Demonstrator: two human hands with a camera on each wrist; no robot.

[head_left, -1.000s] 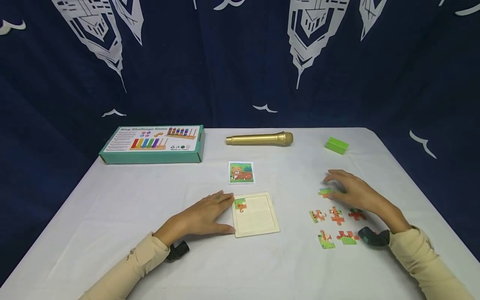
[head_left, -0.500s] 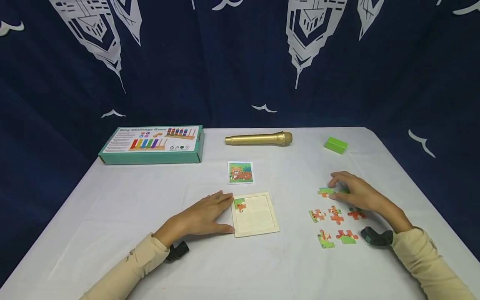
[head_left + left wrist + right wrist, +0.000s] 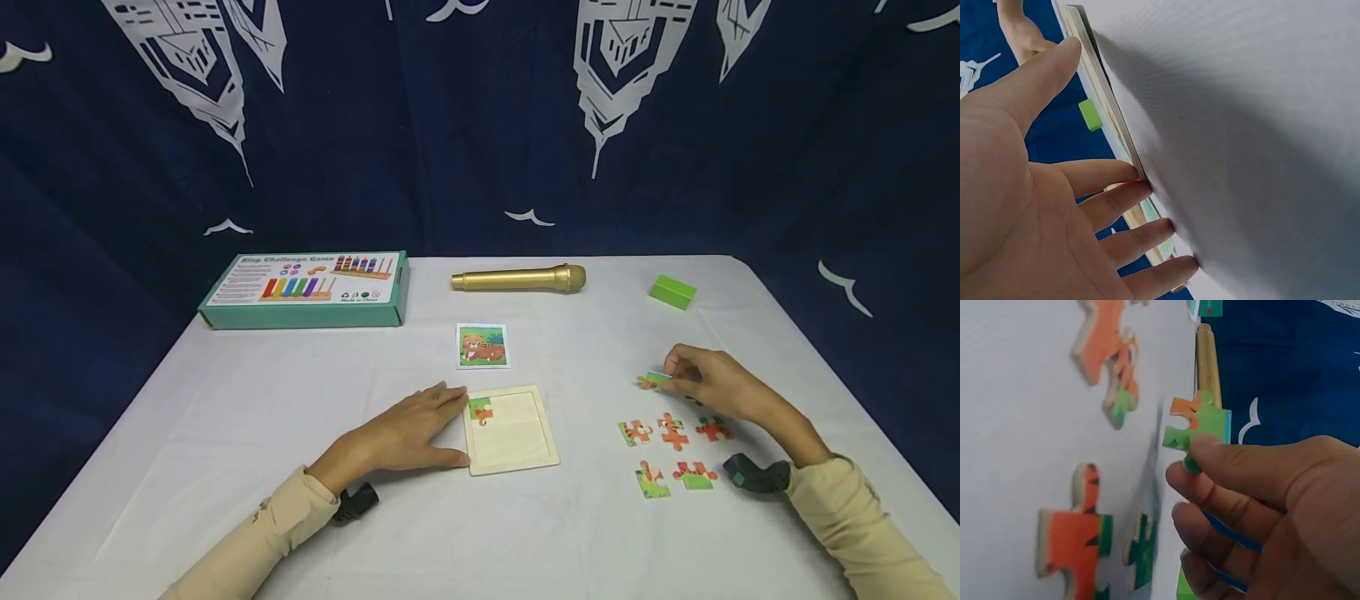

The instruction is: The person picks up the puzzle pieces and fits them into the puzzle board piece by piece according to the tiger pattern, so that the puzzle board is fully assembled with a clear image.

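My right hand (image 3: 716, 382) pinches a green and orange puzzle piece (image 3: 1210, 422) between thumb and forefinger, raised off the cloth in the right wrist view. My left hand (image 3: 408, 431) lies with straight fingers along the left side of a pale wooden puzzle tray (image 3: 517, 465), thumb and fingertips at its edge. One piece (image 3: 481, 410) with green and orange print sits in the tray's upper left corner. Below my right hand lie several loose tiger-print pieces, among them an orange piece (image 3: 673, 432) and a dark green piece (image 3: 1141, 551) partly hidden by the hand in the head view.
A tiger picture card (image 3: 483, 346) lies behind the tray. Farther back are a gold microphone (image 3: 517, 278), a teal game box (image 3: 303, 315) at the left and a green block (image 3: 672, 292) at the right. A dark blue curtain (image 3: 420, 150) hangs behind the table.
My right thumb and forefinger have closed on the green and orange piece and tilted it up from the cloth. The left hand and tray have stayed in place.
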